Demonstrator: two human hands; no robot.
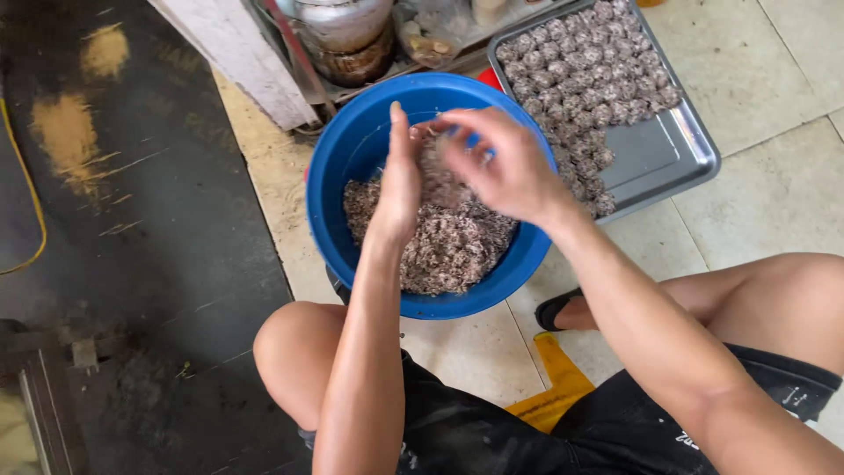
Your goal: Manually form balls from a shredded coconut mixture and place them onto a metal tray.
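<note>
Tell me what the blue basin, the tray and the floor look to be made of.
Blue basin: likely plastic, with an even colour and a smooth, slightly glossy wall. Tray: metal, probably steel, with a grey reflective sheen and a rolled rim. Floor: pale matte tiles, seemingly ceramic, with straight grout lines between square slabs.

I see a pale tiled floor (774,202) carrying everything. On it sit a blue basin (352,158) and, just beside it to the right, a metal tray (659,158). A dark mat (149,246) covers the left.
</note>
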